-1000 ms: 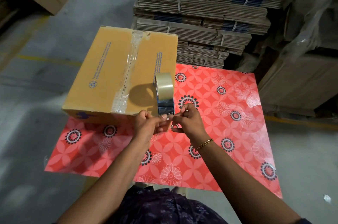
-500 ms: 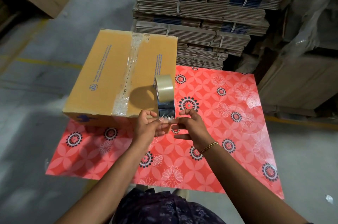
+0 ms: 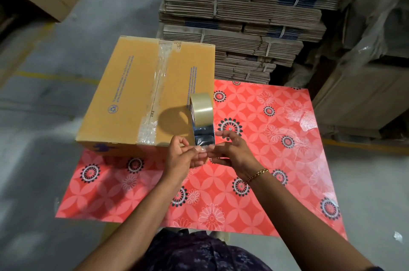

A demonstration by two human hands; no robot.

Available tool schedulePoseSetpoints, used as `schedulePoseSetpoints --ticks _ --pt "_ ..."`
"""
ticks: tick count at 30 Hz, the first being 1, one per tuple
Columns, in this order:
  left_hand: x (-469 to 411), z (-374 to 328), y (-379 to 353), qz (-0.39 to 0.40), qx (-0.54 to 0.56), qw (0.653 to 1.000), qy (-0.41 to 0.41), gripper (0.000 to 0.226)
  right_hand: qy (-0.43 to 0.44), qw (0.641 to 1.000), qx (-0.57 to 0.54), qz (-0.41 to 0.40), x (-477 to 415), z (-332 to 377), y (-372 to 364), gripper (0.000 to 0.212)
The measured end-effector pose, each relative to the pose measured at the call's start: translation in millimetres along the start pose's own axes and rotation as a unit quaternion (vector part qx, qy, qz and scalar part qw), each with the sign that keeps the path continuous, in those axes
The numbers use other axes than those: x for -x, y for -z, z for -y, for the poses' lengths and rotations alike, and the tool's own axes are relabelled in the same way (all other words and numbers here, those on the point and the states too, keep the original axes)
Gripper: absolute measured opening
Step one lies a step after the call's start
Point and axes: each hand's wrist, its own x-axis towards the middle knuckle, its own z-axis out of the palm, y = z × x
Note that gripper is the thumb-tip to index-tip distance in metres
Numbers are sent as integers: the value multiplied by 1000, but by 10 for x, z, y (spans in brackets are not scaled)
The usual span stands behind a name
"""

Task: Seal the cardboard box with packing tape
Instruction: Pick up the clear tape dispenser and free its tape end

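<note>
This is a warehouse or packing area. Strapped bundles of flattened cartons [image 3: 241, 12] fill the upper centre of the frame, above a grey concrete floor [image 3: 39, 98] with yellow painted lines [image 3: 55, 76] at left.

Both forearms are bare from elbow to fingers, with no sleeves showing along them. A gold chain bracelet [image 3: 257, 175] with chunky links circles the wrist just behind the right hand [image 3: 232, 152]. The left hand [image 3: 183, 155] wears nothing at its wrist. Below both arms shows a dark purple garment [image 3: 199, 253] with a faint floral print.
</note>
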Motion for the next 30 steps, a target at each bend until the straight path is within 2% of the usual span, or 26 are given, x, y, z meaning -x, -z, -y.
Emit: schedulePoseSetpoints --ticks 7,12,14,16,19,20,23,27,28,30 --pt "-42 55 64 17 -61 998 8 26 -9 999 46 -4 17 -39 122 35" --pt "76 6 295 31 -165 985 37 18 30 992 112 -40 0 47 225 29" --pt "137 -62 351 23 -220 975 0 10 65 990 105 -69 -53 105 222 24" --pt "141 -164 357 0 -221 974 -50 12 91 989 93 -69 -94 175 186 24" --pt "90 -375 258 21 -154 986 -63 42 97 991 86 -30 -156 255 78 30" --pt "67 -423 206 37 -130 989 -51 44 96 991 92 -14 -181 271 34 33" --pt "-74 -416 89 73 -110 991 -33 25 105 987 120 32 -219 278 -92 47" --pt "-189 -345 40 73 -123 989 -47 29 162 974 154 29 -223 187 -117 64" --pt "-211 -323 57 72 -141 986 -50 27 174 969 172 23 -229 156 -109 69" --pt "-262 -262 124 59 -214 972 -78 40 188 963 192 12 -237 117 -91 74"
